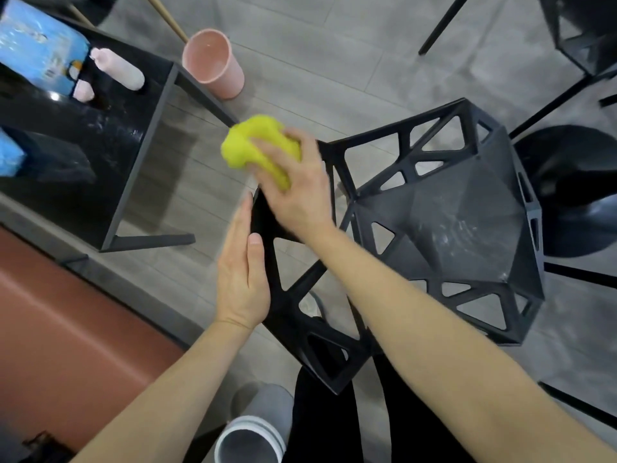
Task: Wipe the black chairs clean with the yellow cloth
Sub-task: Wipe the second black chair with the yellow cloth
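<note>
Right hand [293, 192] grips yellow cloth [258, 148] against black chair [450, 228].

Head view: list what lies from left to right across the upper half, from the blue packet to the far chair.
Blue packet → pink bottle on the black table → pink bucket → yellow cloth held by the right hand → near black chair → far black chair.

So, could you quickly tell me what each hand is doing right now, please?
Left hand: open, straight fingers resting against the black chair backrest.
Right hand: gripping the yellow cloth.
</note>
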